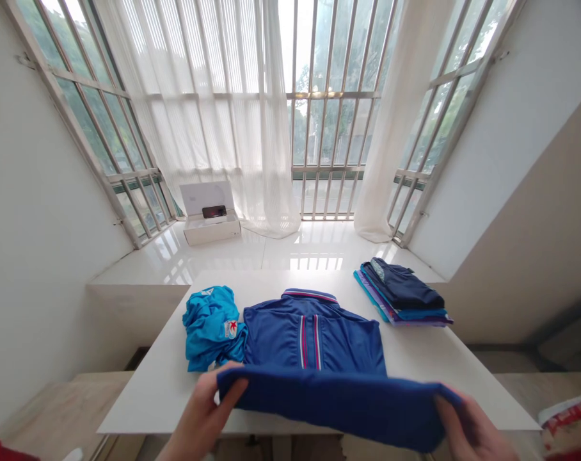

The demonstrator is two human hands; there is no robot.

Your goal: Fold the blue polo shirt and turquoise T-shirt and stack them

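Note:
A dark blue polo shirt (314,342) with red and white stripes at its collar and placket lies flat on the white table (141,390). Its lower part is lifted off the table and folded up toward the collar. My left hand (201,410) pinches the left corner of that hem. My right hand (468,426) grips the right corner at the frame's bottom. Both hands are closed on the cloth.
A crumpled light blue garment (211,326) lies left of the shirt. A stack of folded clothes (400,298) sits at the table's back right. An open white box (208,214) stands on the white window ledge, before the curtains and barred windows.

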